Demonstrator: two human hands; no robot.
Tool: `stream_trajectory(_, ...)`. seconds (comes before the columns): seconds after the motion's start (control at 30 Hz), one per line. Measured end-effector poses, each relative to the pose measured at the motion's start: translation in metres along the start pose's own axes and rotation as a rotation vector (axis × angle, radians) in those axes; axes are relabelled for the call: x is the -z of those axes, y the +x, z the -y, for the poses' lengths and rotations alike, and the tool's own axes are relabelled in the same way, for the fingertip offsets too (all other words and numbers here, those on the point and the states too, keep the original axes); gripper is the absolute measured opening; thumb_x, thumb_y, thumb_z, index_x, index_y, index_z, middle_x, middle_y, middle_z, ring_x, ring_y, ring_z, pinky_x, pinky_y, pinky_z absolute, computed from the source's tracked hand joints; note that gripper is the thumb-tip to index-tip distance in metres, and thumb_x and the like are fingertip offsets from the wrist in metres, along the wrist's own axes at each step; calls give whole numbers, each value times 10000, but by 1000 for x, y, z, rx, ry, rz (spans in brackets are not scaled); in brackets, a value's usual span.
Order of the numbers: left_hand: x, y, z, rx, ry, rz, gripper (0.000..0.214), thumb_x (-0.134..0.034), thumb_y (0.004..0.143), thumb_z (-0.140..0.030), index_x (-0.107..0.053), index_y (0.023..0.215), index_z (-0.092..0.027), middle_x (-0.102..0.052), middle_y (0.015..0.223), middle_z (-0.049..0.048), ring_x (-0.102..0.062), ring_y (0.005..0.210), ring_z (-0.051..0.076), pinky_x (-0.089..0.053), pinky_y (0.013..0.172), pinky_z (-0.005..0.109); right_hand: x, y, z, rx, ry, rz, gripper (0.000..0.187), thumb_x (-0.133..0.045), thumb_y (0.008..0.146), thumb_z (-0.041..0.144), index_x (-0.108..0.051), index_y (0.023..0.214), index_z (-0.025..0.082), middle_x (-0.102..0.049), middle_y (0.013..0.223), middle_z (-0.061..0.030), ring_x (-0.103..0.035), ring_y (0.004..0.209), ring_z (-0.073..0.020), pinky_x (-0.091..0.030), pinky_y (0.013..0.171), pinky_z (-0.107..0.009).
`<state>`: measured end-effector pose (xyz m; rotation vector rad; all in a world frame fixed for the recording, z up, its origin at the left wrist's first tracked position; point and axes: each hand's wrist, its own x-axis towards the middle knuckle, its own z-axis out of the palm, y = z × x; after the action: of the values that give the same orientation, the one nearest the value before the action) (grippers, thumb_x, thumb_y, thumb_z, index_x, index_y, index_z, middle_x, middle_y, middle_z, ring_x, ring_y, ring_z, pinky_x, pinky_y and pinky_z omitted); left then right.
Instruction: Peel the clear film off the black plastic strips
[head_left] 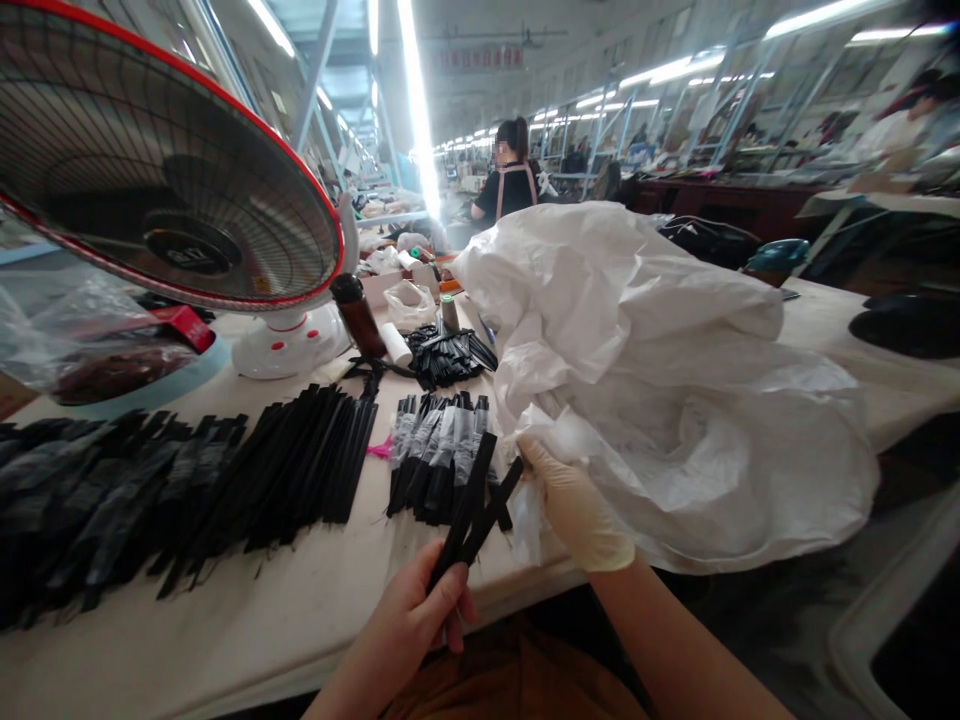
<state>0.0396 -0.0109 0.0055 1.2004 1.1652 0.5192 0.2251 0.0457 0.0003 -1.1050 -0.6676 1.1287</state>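
My bare left hand (431,600) is closed around the lower ends of a few flat black fabric strips (469,515). Their upper ends fan apart in a narrow V. My right hand (574,505), in a pale thin glove, is beside the tip of the right-hand strip, fingers pinched together. Translucent plastic film (528,525) hangs under these fingers; whether they grip it or the strip's tip is unclear. Just beyond my left hand lie several bundles of black strips (439,450) wrapped in clear film. A big white plastic sack (675,400) spreads out behind my right hand.
Long black strips (300,465) are piled along the left of the table (225,640). A red-rimmed fan (172,160) stands behind them. Farther back are a brown bottle (360,318), a white roll (396,345), a thread cone (449,313) and short black strips (446,357). A person (512,175) works beyond.
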Motion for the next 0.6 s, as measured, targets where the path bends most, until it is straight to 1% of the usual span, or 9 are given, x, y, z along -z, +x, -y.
stream_trajectory(0.07,0,4,-2,-3,-8,11,326,-517,813,-489,-475,897,-176,-624,616,-32,-515,404,67,-289,388,168,-3,-7,-2,-15,9,-24,328,-773,614,466,-684,768,190,-694,784,-15,-631,757,-185,-490,739,-315)
stream_trajectory(0.17,1,10,-6,-40,-30,-10,329,-537,792,-494,-463,855,-180,-622,588,-38,-514,399,66,-310,389,166,-3,-14,-12,-163,61,52,377,-734,643,516,-708,796,172,-707,803,-37,-644,753,-209,-500,736,-341)
stream_trajectory(0.23,2,12,-8,-38,-38,-14,336,-547,781,-500,-460,841,-181,-624,579,-38,-516,394,65,-318,388,163,0,-14,-17,-218,74,59,395,-712,667,527,-716,810,159,-709,791,-44,-646,749,-215,-501,733,-341)
stream_trajectory(0.33,3,13,-8,6,-33,14,343,-547,782,-499,-460,867,-178,-623,555,-41,-516,380,67,-315,375,157,5,-12,-20,-166,68,50,348,-745,651,477,-714,809,169,-705,781,-29,-645,788,-210,-495,762,-324)
stream_trajectory(0.4,3,14,-9,0,-35,-17,339,-549,778,-502,-448,838,-184,-614,536,-47,-506,371,65,-324,372,157,3,-15,-19,-146,45,123,324,-747,654,460,-713,813,179,-708,801,-29,-645,844,-216,-489,807,-330)
stream_trajectory(0.47,1,16,-12,-44,-42,-73,329,-538,781,-502,-436,802,-190,-606,533,-50,-500,371,63,-342,379,161,-2,-21,-17,-181,10,233,332,-726,666,484,-714,796,179,-708,790,-38,-644,861,-231,-487,824,-355)
stream_trajectory(0.53,1,17,-13,-81,-37,-96,321,-525,787,-497,-436,795,-189,-608,548,-45,-508,383,64,-361,391,165,-8,-29,-13,-211,-32,298,339,-720,654,508,-714,763,187,-706,762,-43,-642,865,-249,-486,833,-384)
stream_trajectory(0.6,2,17,-14,-86,1,-83,305,-540,782,-474,-445,802,-185,-606,553,-43,-513,398,66,-375,401,166,-12,-35,-8,-167,-102,260,321,-732,632,506,-718,761,212,-705,763,-42,-632,896,-262,-471,867,-405)
